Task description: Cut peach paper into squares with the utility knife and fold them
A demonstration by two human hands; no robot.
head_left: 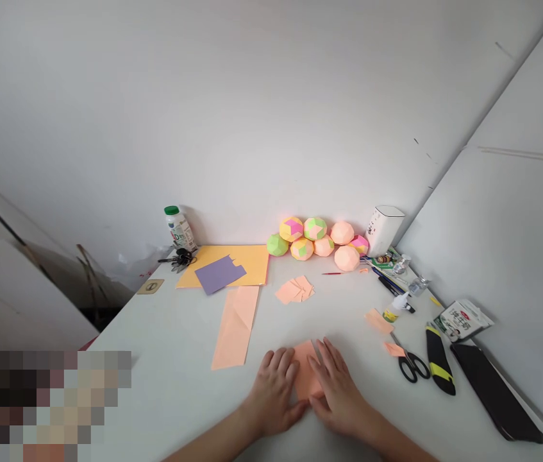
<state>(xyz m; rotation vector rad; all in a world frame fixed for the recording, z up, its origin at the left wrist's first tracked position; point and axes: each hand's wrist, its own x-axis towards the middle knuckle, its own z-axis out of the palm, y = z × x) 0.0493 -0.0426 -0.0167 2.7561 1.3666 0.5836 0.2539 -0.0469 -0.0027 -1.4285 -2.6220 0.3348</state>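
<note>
While both forearms come in from the lower edge of the view and angle toward each other, the left hand (pixel 274 391) and the right hand (pixel 341 391) lie palm down on the white table (pixel 170 385), close side by side. Each hand is spread flat, fingers stretched forward and slightly apart, gripping nothing. Both press on a small peach paper piece (pixel 306 366) that lies between and partly under them at the near middle of the table. The left fingertips rest along the paper's left edge, the right fingertips on its right part, and the thumbs point inward beneath it. Just beyond the left hand lies a long peach paper strip (pixel 235 326), and farther back a yellow-orange sheet (pixel 247 260) carries a purple paper cutout (pixel 219 274). A loose stack of small peach squares (pixel 295 290) sits near the table's middle, with a cluster of coloured paper balls (pixel 317 240) against the wall behind it. To the right of the right hand, well apart from it, lie black-handled scissors (pixel 413 366), a black and yellow utility knife (pixel 440 359) and a small glue bottle (pixel 396 307). A bottle with a green cap (pixel 179 229) stands at the far left beside a bunch of keys (pixel 179 259).
</note>
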